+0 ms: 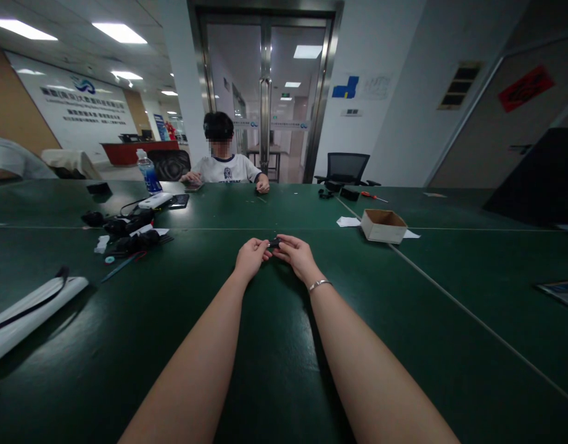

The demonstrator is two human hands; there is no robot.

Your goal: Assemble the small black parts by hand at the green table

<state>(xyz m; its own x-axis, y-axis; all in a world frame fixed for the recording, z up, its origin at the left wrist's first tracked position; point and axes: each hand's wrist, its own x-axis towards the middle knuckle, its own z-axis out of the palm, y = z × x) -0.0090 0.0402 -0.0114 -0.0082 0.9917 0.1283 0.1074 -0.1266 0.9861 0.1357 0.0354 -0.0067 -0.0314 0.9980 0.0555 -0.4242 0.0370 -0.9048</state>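
Both arms stretch forward over the green table [269, 345]. My left hand [250, 258] pinches the left, silvery end of a small black object [275, 243], its kind too small to make out. On the other end, the fingers of my right hand [299, 256] are closed around the black part. The object is held just above the tabletop, roughly level, and the fingertips partly cover it. A silver bracelet [319, 284] circles my right wrist.
Left lie a white folded item with a black strap [34, 308], black gear and cables [131, 231], a phone [179, 201] and a bottle [148, 172]. A small open box [384, 231] and a screwdriver [374, 197] lie right. A person [228, 168] sits opposite.
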